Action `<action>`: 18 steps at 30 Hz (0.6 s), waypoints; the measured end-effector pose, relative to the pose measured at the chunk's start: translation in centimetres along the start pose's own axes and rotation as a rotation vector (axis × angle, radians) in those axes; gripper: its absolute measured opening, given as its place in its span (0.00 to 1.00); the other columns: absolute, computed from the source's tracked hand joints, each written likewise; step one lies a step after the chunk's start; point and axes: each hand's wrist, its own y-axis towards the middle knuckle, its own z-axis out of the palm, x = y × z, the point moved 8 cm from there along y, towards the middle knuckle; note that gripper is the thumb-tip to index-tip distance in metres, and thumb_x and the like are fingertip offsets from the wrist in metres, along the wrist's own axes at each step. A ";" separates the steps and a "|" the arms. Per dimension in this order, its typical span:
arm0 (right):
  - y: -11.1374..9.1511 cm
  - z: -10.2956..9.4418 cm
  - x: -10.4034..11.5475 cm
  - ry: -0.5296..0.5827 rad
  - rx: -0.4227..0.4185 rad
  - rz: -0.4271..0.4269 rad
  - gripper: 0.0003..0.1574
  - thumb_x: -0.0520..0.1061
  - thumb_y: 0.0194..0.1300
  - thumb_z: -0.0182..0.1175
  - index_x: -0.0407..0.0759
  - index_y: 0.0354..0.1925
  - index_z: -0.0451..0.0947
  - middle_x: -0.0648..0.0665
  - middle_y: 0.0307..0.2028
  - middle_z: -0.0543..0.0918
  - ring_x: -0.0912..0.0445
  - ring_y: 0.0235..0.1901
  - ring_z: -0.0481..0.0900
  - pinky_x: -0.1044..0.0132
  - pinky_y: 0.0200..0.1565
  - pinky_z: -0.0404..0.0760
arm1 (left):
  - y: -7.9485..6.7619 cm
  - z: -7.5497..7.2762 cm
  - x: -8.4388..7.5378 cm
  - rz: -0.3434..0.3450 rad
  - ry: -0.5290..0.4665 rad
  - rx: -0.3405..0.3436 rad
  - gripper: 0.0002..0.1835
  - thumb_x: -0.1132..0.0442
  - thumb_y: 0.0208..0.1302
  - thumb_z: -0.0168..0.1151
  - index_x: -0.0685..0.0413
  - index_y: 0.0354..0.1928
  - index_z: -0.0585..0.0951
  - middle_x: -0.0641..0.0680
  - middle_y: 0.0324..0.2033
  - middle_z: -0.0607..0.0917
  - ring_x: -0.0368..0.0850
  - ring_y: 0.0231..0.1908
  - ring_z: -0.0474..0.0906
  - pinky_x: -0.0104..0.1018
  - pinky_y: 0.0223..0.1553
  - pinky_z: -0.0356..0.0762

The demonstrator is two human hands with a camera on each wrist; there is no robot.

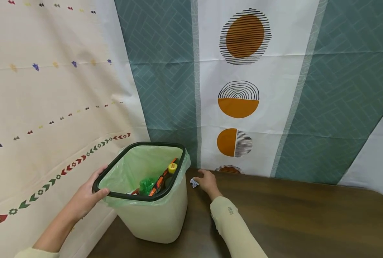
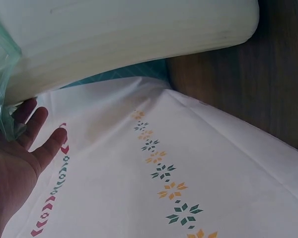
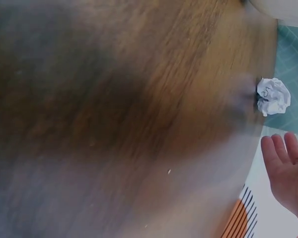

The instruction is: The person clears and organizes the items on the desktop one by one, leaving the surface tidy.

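Note:
A pale waste bin (image 1: 156, 224) with a black rim stands on the wooden table, lined with a thin green bag (image 1: 127, 163). My left hand (image 1: 89, 190) holds the bin's rim at its left side, thumb over the front edge and fingers along the outer side. Just right of the bin lies a crumpled ball of white paper (image 1: 194, 183) with dark marks on it. My right hand (image 1: 207, 183) reaches beside this ball, fingers extended and nothing in its grasp. In the right wrist view a gap shows between the fingertips and the paper ball (image 3: 274, 96).
Inside the bin are crumpled green plastic (image 1: 147, 185), an orange-and-black wrapper (image 1: 159, 182) and something with a yellow cap (image 1: 172, 167). Patterned cloth (image 1: 165, 89) hangs behind the table (image 1: 291, 215), and a cream cloth (image 1: 49, 107) hangs along the left.

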 end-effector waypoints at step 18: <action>-1.0 0.8 -0.2 -0.190 0.072 -0.087 0.15 0.38 0.60 0.69 0.34 0.46 0.86 0.38 0.43 0.86 0.41 0.46 0.81 0.47 0.50 0.77 | -0.2 0.0 0.1 0.039 -0.052 -0.031 0.39 0.54 0.67 0.59 0.54 0.75 0.56 0.66 0.61 0.71 0.32 0.50 0.69 0.26 0.45 0.70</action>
